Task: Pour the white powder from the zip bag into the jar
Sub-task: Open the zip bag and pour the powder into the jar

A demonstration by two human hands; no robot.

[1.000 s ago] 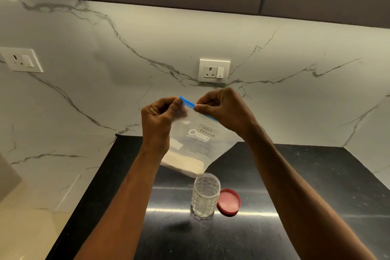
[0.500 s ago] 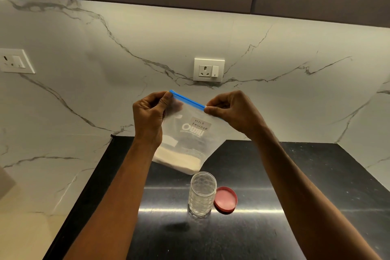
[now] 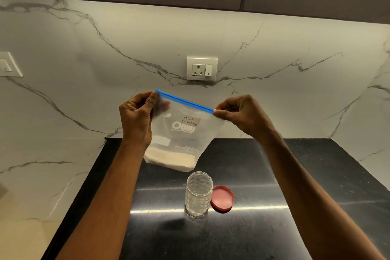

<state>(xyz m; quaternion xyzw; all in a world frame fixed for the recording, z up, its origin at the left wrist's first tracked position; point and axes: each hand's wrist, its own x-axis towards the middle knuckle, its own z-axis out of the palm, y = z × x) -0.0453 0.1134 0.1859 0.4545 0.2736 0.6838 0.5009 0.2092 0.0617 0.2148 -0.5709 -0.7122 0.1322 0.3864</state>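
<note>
Presently we hold one clear plastic zip bag (image 3: 185, 133) with a blue zip strip (image 3: 185, 101) in the air above the glossy black stone bench (image 3: 295, 175), upright, strip slanting down to the right. Our left hand (image 3: 136, 120) has its grip closed on the bag's upper left corner; our right hand (image 3: 242, 116) has its grip pinched on the right end of the strip. Item: white powder (image 3: 171, 159), settled along the bag's bottom. Item: handwritten label (image 3: 190, 121) reading MILK POWDER, on the bag's front. Item: one clear dimpled jar (image 3: 198, 194), upright and uncapped on the bench, just below and to the right of the bag, apart from it. Item: one round red lid (image 3: 222, 198), flat on the bench, just beside the jar's right. Item: white wall socket (image 3: 202, 68), set in the marble backsplash (image 3: 84, 69).
</note>
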